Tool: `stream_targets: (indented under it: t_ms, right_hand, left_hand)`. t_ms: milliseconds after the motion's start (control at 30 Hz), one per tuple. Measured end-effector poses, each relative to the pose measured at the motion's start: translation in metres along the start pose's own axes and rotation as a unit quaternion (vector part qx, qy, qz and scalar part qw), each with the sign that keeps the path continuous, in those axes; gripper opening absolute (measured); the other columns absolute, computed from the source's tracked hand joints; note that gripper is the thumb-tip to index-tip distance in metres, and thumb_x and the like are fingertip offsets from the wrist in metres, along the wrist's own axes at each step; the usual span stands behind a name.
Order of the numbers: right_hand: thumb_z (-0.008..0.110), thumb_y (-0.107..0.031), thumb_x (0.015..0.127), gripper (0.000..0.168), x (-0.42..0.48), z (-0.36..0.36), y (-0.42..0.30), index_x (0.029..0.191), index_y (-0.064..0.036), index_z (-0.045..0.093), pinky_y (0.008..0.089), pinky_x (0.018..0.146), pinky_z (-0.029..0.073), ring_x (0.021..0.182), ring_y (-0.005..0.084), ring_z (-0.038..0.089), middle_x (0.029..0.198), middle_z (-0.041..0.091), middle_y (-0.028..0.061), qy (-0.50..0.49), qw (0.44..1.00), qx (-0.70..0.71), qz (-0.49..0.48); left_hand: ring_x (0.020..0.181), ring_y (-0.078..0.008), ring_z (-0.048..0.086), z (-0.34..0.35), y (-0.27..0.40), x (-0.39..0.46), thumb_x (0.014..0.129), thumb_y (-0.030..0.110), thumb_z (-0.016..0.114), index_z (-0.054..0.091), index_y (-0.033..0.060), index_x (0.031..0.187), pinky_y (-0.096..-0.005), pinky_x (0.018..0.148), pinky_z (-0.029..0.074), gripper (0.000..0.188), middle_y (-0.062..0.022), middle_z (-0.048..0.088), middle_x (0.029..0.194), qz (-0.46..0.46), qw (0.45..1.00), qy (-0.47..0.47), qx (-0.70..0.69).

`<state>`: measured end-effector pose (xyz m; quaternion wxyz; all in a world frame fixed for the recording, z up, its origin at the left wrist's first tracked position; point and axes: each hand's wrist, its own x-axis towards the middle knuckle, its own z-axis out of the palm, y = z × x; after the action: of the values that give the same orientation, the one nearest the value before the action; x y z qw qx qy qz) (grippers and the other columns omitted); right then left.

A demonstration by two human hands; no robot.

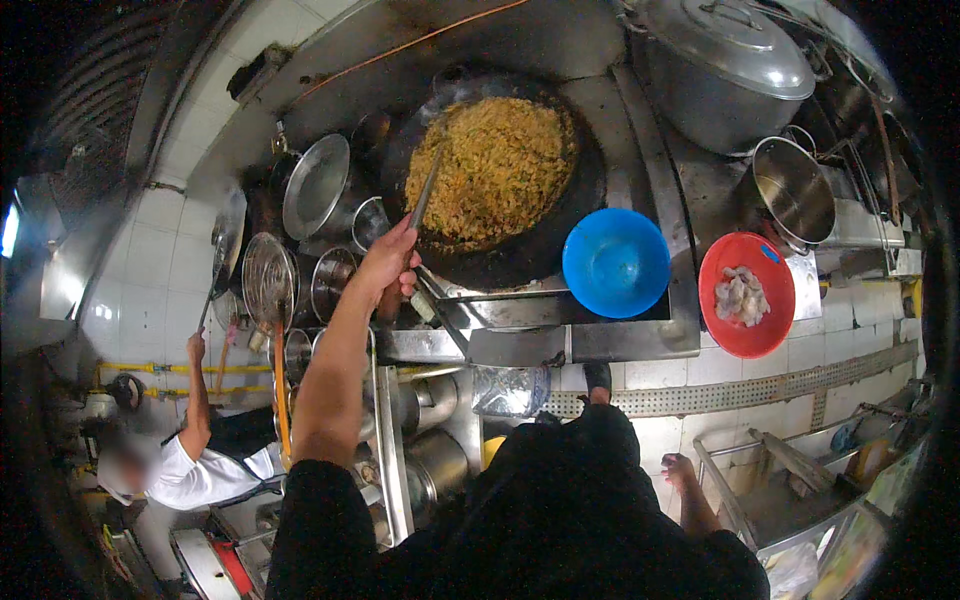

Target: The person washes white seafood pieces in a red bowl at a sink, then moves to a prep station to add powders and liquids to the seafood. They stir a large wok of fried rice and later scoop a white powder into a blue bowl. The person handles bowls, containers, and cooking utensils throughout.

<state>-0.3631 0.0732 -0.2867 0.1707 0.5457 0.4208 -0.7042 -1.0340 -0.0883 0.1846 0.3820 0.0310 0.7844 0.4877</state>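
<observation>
My left hand [389, 262] grips the long metal handle of a utensil [428, 184]; its far end reaches into the fried rice [495, 165], which heaps in a large dark wok [589, 176]. Steam rises at the wok's upper left edge. My right hand [677, 470] hangs low beside my body, near a metal rack; its fingers are partly curled and I see nothing held in it. Right of the wok sits a blue plastic bowl [616, 262]. Beyond it, a red plastic bowl [780, 300] holds pale, raw-looking pieces of food [741, 296].
A large lidded pot [712, 97] and an uncovered steel pot [793, 191] stand at the right. Wire strainers [267, 277] and a metal bowl [316, 187] lie left of the wok. Farther left, a co-worker [202, 469] holds a long-handled utensil.
</observation>
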Motion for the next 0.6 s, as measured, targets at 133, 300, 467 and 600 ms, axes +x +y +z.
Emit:
stream_targets:
  t_ms: [133, 300, 467, 600]
  right_hand:
    - [0.051, -0.015, 0.095, 0.019, 0.051, -0.018, 0.047, 0.109, -0.013, 0.063, 0.0367, 0.056, 0.047, 0.075, 0.0220, 0.065, 0.101, 0.067, 0.0048, -0.063, 0.996, 0.053, 0.042]
    - [0.052, -0.013, 0.093, 0.025, 0.071, -0.007, 0.015, 0.116, -0.014, 0.062, 0.0333, 0.050, 0.048, 0.069, 0.0186, 0.065, 0.102, 0.069, 0.0056, -0.053, 0.967, -0.193, -0.158]
    - [0.050, -0.013, 0.094, 0.025, 0.101, -0.012, -0.007, 0.116, -0.015, 0.061, 0.0392, 0.056, 0.049, 0.083, 0.0241, 0.065, 0.105, 0.068, 0.0038, -0.067, 0.975, -0.172, -0.121]
    - [0.061, -0.013, 0.090, 0.010, 0.053, 0.006, -0.039, 0.097, -0.008, 0.067, 0.0304, 0.050, 0.049, 0.059, 0.0164, 0.061, 0.079, 0.066, 0.0034, 0.027, 0.999, -0.003, -0.031]
  left_hand:
    - [0.042, -0.0118, 0.043, -0.009, 0.006, -0.030, 0.103, 0.029, 0.048, 0.025, 0.0253, 0.155, -0.0323, 0.038, 0.040, 0.056, -0.0028, 0.050, 0.074, 0.016, 0.985, -0.005, 0.174]
    - [0.051, -0.0133, 0.049, -0.026, 0.018, -0.135, 0.102, 0.023, 0.050, 0.033, 0.0208, 0.152, -0.0301, 0.051, 0.048, 0.053, -0.0061, 0.055, 0.079, 0.164, 0.882, 0.028, 0.440]
    - [0.080, -0.0222, 0.066, -0.041, 0.027, -0.216, 0.099, 0.016, 0.054, 0.038, 0.0178, 0.150, -0.0337, 0.078, 0.051, 0.053, -0.0220, 0.064, 0.118, 0.201, 0.830, 0.064, 0.516]
    - [0.079, -0.0196, 0.064, -0.043, 0.035, -0.232, 0.098, 0.014, 0.056, 0.038, 0.0178, 0.150, -0.0333, 0.078, 0.051, 0.055, -0.0202, 0.063, 0.124, 0.187, 0.818, 0.019, 0.544]
